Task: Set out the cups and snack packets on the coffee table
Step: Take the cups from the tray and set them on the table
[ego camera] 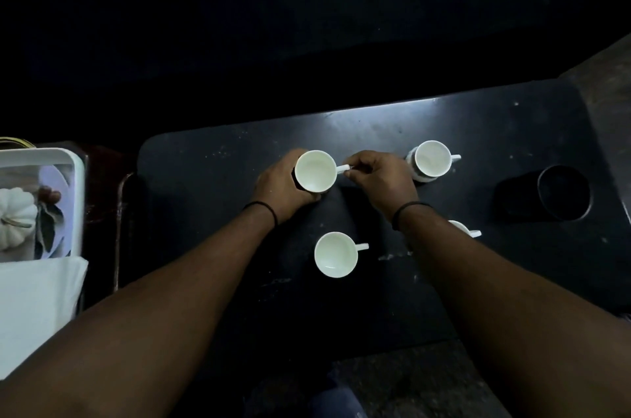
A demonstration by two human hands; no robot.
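At my far left a white plastic tray (73, 178) sits off the table, holding a small white ridged pumpkin (15, 218) with dark leaves beside it, and a folded white cloth (34, 308) lies just below the tray. The dark, scuffed coffee table (375, 130) fills the middle of the view. My left hand (278, 187) is wrapped around the left side of a round white ceramic cup (316, 171), fingers curled against its wall, a thin black band (263, 207) on that wrist. This cup stands upright on the table with its handle pointing right. My right hand (380, 178) pinches that handle between thumb and fingertips, and a black band (406, 212) circles this wrist too. Nearer to me, between my forearms, a second white cup (336, 254) stands alone, handle to the right. Just beyond my right hand a third white cup (432, 158) stands at the far side of the table. A fourth white cup (466, 229) is mostly hidden behind my right forearm. Further right sits a black round container (563, 192), hard to make out in the dim light
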